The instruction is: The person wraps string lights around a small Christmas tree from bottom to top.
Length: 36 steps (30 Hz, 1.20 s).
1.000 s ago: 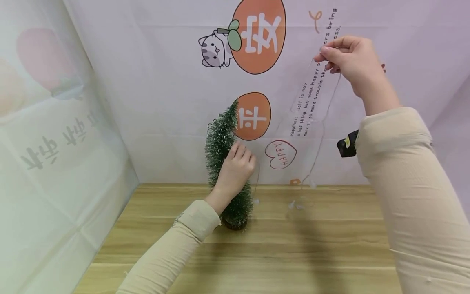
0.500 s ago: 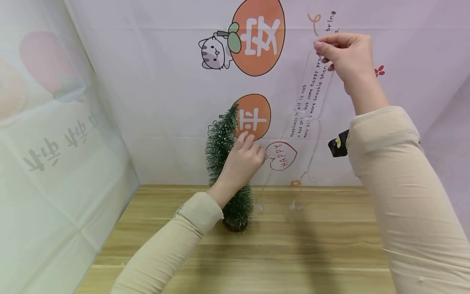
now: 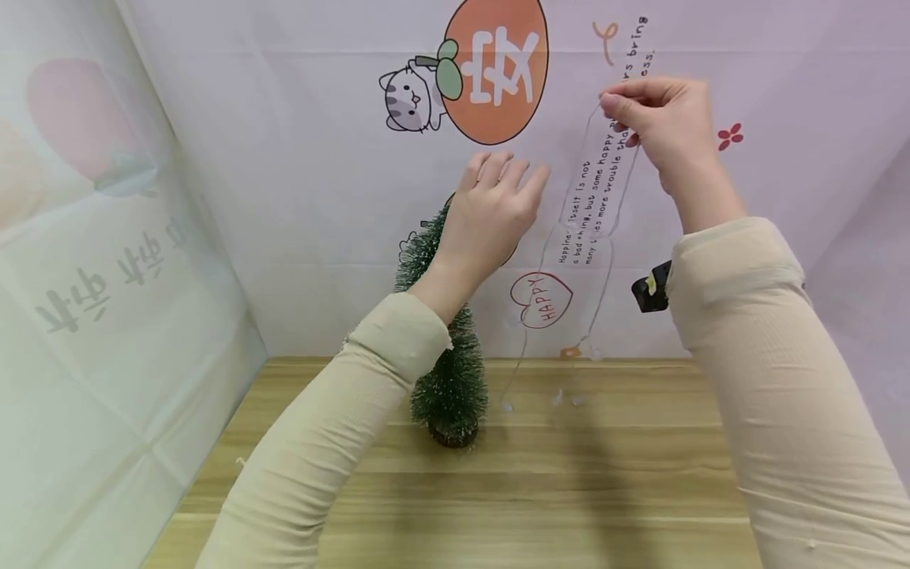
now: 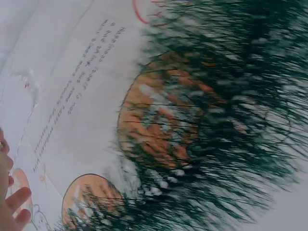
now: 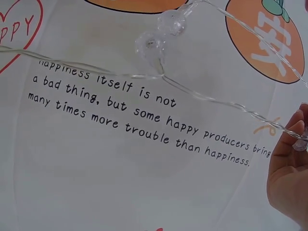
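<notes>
A small green Christmas tree (image 3: 455, 387) with white-tipped bristles stands upright on a round brown base. My left hand (image 3: 493, 209) is raised in front of its upper part, fingers loosely extended, with nothing visible held. In the left wrist view, bristles of the tree (image 4: 231, 110) fill the right side, and part of a hand (image 4: 10, 199) shows at the left edge. High at the right, my right hand (image 3: 671, 130) pinches a string of fairy lights (image 5: 211, 98). Its clear twisted wire hangs in two strands, with clear bulbs (image 5: 150, 45); the lower ends dangle near the table's back edge.
The wooden tabletop (image 3: 540, 506) meets a white printed backdrop (image 3: 320, 197) behind the tree. A second white cloth (image 3: 78, 395) hangs along the left. A black object with a yellow mark (image 3: 650, 288) shows beside the right sleeve.
My left hand has risen from the tree's middle to its upper part and shifted right. My right hand has moved slightly left, still pinching the fairy lights, whose strands swing a little.
</notes>
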Available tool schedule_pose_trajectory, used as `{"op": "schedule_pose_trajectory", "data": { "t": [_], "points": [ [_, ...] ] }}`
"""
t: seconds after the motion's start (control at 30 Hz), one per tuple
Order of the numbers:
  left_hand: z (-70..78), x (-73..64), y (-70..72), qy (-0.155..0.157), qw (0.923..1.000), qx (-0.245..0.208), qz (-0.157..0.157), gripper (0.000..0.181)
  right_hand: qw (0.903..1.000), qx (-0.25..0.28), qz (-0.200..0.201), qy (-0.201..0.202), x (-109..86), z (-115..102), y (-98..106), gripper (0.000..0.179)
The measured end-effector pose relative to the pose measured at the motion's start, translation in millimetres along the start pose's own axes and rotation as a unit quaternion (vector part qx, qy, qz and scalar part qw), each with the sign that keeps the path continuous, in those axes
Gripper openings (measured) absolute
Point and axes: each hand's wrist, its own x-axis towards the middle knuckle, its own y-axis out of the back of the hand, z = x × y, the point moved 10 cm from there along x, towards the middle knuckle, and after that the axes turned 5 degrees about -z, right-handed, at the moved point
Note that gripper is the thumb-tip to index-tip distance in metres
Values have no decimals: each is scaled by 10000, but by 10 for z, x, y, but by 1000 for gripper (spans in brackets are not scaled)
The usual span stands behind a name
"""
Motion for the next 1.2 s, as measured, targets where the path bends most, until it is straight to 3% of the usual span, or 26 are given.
{"op": "schedule_pose_trajectory", "data": {
  "t": [0.17, 0.47, 0.83, 1.0, 1.2],
  "points": [
    [59, 140, -112, -6, 9978, -296, -595, 35, 9999, 4, -102, 65, 1, 33, -18, 3],
    [212, 184, -315, -335, 9861, -491, -1553, 43, 9984, 252, -253, 434, -17, 16, -63, 5],
    [87, 319, -400, -190, 9691, -328, -2439, 52, 9951, 673, -362, 628, -30, 7, -66, 4],
    [-51, 360, -384, -127, 9652, -280, -2599, 54, 9954, 555, -437, 641, -53, 19, -79, 6],
    [-184, 399, -307, -115, 9718, -181, -2347, 52, 9947, 594, -643, 531, -90, 88, -118, 13]
  ]
}}
